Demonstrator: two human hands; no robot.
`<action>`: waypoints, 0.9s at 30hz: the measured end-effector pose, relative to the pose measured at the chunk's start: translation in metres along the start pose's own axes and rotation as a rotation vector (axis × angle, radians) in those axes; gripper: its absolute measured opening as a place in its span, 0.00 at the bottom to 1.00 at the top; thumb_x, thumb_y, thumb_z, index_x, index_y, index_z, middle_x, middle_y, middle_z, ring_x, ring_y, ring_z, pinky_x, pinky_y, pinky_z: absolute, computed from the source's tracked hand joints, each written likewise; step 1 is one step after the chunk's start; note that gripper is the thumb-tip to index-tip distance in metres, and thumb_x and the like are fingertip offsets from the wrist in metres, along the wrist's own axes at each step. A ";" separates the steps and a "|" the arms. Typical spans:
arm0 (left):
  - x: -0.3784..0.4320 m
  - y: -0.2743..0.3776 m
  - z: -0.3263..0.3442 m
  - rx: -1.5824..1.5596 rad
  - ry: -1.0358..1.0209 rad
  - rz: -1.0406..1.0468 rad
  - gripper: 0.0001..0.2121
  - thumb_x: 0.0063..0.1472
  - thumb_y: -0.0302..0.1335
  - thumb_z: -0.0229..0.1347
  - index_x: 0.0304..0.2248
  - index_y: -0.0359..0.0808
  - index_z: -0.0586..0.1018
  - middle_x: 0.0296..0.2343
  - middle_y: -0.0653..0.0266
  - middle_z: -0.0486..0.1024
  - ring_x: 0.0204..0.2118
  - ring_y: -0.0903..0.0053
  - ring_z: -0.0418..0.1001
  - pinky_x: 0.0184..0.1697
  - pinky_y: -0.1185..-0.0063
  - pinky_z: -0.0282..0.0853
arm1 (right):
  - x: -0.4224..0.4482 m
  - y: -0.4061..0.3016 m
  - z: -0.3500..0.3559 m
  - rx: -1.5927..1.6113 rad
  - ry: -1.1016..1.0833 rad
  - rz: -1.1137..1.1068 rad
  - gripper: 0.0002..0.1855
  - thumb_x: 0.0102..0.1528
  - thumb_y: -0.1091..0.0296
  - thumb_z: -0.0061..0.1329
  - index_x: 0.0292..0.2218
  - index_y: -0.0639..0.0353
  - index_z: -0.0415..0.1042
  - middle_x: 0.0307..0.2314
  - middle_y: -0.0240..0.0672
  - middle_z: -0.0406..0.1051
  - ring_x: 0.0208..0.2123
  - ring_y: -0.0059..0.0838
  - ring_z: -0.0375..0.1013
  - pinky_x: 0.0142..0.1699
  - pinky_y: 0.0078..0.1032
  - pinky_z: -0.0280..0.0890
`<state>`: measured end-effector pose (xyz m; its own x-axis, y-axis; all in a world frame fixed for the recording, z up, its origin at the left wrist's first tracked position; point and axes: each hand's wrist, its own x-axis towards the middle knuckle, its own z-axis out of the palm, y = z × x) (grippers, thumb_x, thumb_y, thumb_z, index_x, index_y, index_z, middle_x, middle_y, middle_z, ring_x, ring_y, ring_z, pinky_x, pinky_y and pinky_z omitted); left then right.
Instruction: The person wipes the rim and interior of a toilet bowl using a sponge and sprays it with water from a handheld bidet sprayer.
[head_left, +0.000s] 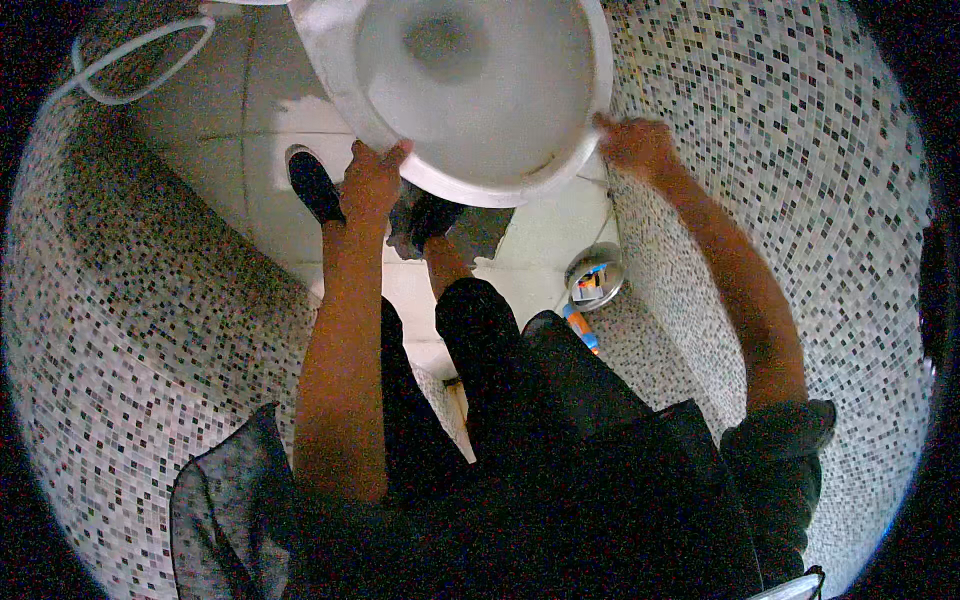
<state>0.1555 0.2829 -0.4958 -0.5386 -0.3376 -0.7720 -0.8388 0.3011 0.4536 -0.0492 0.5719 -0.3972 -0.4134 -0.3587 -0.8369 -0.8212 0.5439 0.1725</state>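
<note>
A white toilet bowl fills the upper middle of the view, with its rounded end towards me. My left hand grips its left edge, the thumb lying on top of the rim. On the opposite side my right hand has its fingers curled at the right edge of the bowl, close to the mosaic wall. The undersides of both grips are hidden. Inside the bowl a dark grey round area shows towards the far end, and a small brown mark sits near the front right rim.
Mosaic-tiled walls close in on both sides. A pale hose loops at the upper left. A shiny metal bowl with small items and an orange-and-blue tube are at the right. A ragged dark patch marks the tiled floor near my feet.
</note>
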 end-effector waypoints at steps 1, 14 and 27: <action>0.001 -0.013 -0.001 0.000 0.017 0.001 0.36 0.49 0.56 0.49 0.41 0.27 0.62 0.36 0.39 0.70 0.42 0.47 0.68 0.45 0.62 0.61 | 0.002 0.013 -0.013 0.023 0.019 0.114 0.28 0.53 0.47 0.37 0.52 0.48 0.57 0.27 0.43 0.71 0.28 0.38 0.73 0.30 0.40 0.67; -0.013 -0.029 -0.006 0.027 0.136 -0.042 0.41 0.50 0.58 0.46 0.52 0.31 0.57 0.38 0.40 0.70 0.42 0.49 0.68 0.46 0.63 0.62 | -0.094 -0.119 -0.081 3.086 0.003 -0.528 0.24 0.54 0.43 0.38 0.35 0.58 0.64 0.20 0.34 0.65 0.18 0.23 0.61 0.22 0.20 0.58; -0.146 0.116 -0.272 -0.732 0.864 0.444 0.18 0.58 0.28 0.51 0.46 0.28 0.65 0.43 0.55 0.68 0.45 0.72 0.67 0.50 0.76 0.59 | -0.171 -0.116 -0.436 1.925 0.875 -0.679 0.25 0.46 0.66 0.52 0.46 0.56 0.61 0.28 0.31 0.67 0.25 0.18 0.66 0.25 0.15 0.62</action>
<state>0.1158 0.1246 -0.2095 -0.4312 -0.9002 -0.0609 -0.2639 0.0613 0.9626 -0.0551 0.2396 -0.0471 -0.7892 -0.6106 -0.0661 0.1603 -0.1009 -0.9819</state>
